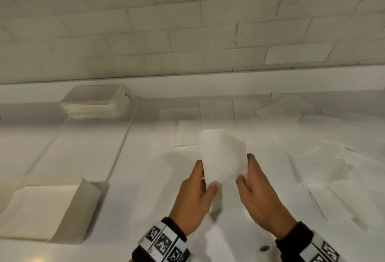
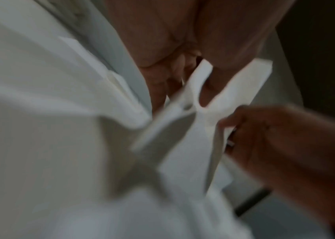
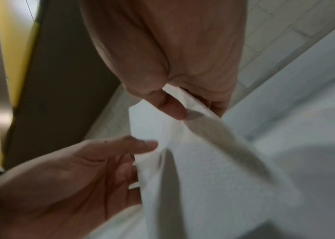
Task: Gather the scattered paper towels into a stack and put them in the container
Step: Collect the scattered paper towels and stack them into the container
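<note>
White brick wall (image 1: 187, 22) behind, white surface (image 1: 145, 178) below, with loose paper towels (image 1: 312, 136) scattered flat across the right and far side. Held up above the surface near the middle: one paper towel (image 1: 224, 157), bowed, pinched at its left edge between thumb and fingers of the left hand (image 1: 195, 197) and at its right edge by the right hand (image 1: 260, 197). Off to the left: a stack of paper towels (image 1: 95, 105) in a shallow white tray (image 1: 125, 136), and nearer, another folded stack (image 1: 48, 209).
</note>
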`<act>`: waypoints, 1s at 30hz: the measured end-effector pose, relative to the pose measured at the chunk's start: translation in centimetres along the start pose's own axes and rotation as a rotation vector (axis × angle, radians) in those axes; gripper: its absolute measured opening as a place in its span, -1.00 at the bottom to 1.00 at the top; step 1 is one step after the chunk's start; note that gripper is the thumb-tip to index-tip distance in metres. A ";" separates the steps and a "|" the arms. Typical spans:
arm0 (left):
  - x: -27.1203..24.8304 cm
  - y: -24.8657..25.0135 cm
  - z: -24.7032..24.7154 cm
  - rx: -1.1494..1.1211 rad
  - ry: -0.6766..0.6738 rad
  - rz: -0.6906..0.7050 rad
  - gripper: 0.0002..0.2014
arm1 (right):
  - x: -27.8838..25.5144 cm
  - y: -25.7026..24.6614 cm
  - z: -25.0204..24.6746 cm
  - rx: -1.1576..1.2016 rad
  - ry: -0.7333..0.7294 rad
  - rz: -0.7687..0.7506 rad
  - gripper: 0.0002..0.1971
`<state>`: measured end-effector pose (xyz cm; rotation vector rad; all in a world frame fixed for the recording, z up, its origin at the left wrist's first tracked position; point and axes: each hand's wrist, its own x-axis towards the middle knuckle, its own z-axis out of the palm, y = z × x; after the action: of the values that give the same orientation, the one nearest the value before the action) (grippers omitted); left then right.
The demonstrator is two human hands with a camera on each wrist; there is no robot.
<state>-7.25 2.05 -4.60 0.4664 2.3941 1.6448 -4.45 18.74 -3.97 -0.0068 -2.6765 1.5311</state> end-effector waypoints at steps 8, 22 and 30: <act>-1.1 5.3 -14.2 -0.624 0.412 -0.084 -0.70 | 4.3 -13.6 3.6 0.093 -0.340 -0.139 -0.83; -14.5 -8.0 -42.2 0.526 0.493 -0.321 -0.38 | 9.9 -23.5 28.0 -0.490 -0.837 -0.248 -0.50; -11.5 -11.3 -40.4 0.928 0.081 -0.194 -0.27 | 7.7 -21.5 30.8 -0.890 -0.702 -0.341 -0.44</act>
<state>-11.79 -41.07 -0.67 0.2691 3.0266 0.3975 -13.21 -18.46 -0.67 1.0341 -3.3525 0.1581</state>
